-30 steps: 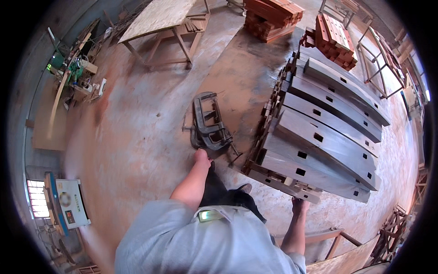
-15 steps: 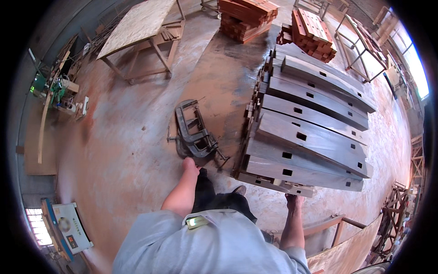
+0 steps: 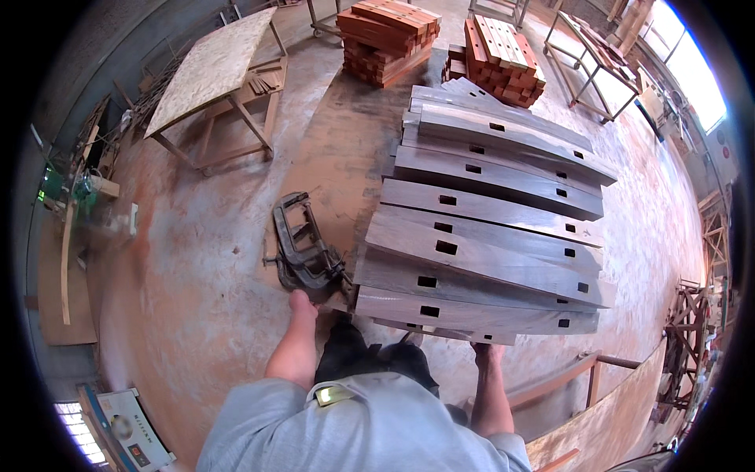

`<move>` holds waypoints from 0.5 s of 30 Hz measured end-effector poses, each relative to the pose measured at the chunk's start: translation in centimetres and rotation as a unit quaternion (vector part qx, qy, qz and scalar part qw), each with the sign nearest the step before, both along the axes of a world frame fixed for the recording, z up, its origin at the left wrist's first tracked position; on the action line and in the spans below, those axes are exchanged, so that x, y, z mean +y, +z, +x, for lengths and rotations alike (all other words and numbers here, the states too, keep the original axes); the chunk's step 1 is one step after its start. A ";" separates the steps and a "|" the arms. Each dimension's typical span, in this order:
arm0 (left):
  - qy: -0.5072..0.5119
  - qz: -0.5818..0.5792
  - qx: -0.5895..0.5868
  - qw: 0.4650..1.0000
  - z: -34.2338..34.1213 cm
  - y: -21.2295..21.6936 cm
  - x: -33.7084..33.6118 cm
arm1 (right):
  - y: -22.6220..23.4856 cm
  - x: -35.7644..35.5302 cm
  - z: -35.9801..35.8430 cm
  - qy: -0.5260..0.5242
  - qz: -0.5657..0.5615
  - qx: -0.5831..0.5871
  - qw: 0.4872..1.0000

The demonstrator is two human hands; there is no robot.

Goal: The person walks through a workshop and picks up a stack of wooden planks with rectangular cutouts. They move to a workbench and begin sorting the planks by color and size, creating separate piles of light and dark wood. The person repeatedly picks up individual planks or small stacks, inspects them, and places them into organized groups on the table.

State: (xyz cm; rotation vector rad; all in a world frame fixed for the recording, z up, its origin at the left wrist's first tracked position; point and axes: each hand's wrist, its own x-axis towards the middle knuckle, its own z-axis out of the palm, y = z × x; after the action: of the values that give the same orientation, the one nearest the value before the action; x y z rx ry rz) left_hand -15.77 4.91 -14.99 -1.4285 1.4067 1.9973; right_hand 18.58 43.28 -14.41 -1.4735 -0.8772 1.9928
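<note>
My left hand [image 3: 303, 304] is closed at the lower end of several dark metal C-clamps [image 3: 303, 244], with its fingers partly hidden behind them. To the right rises a stack of greyish-brown wooden boards [image 3: 472, 256] with rectangular slots cut through them. My right hand [image 3: 488, 352] is at the near edge of this stack, closed on the lowest visible board [image 3: 452, 333]. Its fingertips disappear beneath that board.
Beyond the boards stand two piles of reddish timber [image 3: 385, 47] [image 3: 503, 67]. A wood-topped table [image 3: 212, 67] is at the far left, a framed rack [image 3: 586, 67] at the far right. A wooden-framed panel [image 3: 605, 413] lies close on my right; a white-and-blue machine [image 3: 130, 429] stands lower left.
The view has shifted, so the boards, clamps and both hands now appear farther left. The left side of the board stack shows less. Both hands keep their places at the clamps and board.
</note>
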 end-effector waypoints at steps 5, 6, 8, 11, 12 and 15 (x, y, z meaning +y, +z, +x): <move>-0.003 -0.012 0.003 1.000 -1.2 1.3 0.5 | 2.0 -1.4 -0.6 -0.028 -0.038 -0.002 0.999; -0.011 -0.026 0.003 1.000 -1.4 1.1 0.1 | 2.5 -1.7 -0.7 -0.024 -0.051 0.001 0.998; -0.019 -0.041 0.008 0.999 -2.2 0.1 -1.0 | 2.0 -2.2 -0.4 0.012 -0.049 0.005 0.999; -0.026 -0.037 0.020 0.999 -2.8 -1.5 -2.5 | 0.9 -2.8 0.9 0.062 -0.031 -0.029 0.997; -0.034 -0.035 0.021 0.999 -3.2 -1.1 -2.9 | 1.9 -3.6 0.5 0.047 -0.043 -0.065 0.996; -0.086 -0.025 0.033 0.995 -5.5 1.2 -5.7 | 2.9 -7.9 0.0 0.034 -0.058 -0.113 0.991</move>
State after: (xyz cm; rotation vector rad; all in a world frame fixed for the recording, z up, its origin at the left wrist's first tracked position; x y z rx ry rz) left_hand -21.27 -0.75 -13.79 -1.2249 1.5618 1.9298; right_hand 18.54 35.41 -11.54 -1.7850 -0.9288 1.9800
